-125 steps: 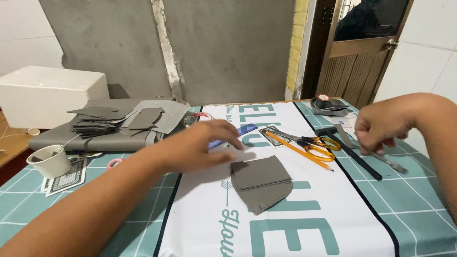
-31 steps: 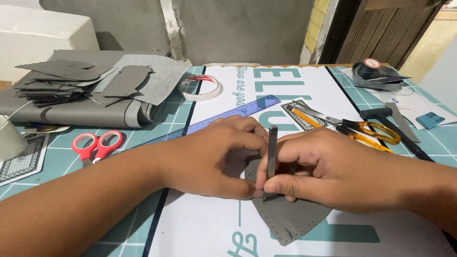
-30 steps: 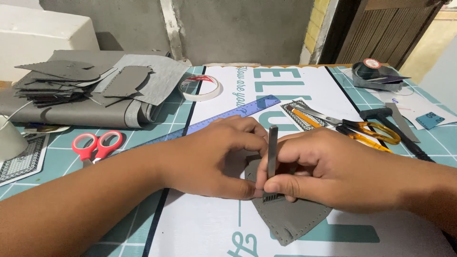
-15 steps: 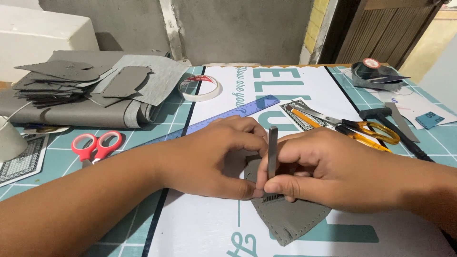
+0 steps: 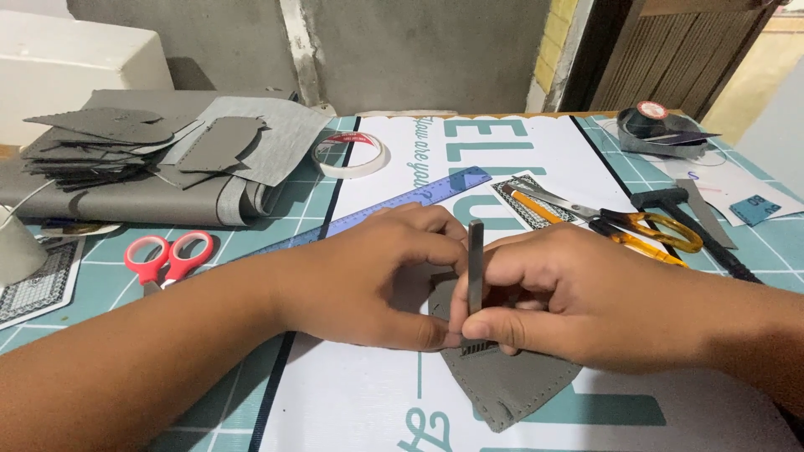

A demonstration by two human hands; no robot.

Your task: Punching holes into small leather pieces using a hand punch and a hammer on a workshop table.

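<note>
Mostly hidden, the grey leather piece (image 5: 511, 385) lies on the bench under both hands — right hand (image 5: 578, 305) pinches an upright metal punch (image 5: 475, 268); left hand (image 5: 377, 276) presses flat, fingertips covered.

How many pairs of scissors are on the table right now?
2. The red-handled scissors lie left of the left hand; the orange-handled scissors lie beyond the right hand. Others may be hidden under the grey stack.
</note>
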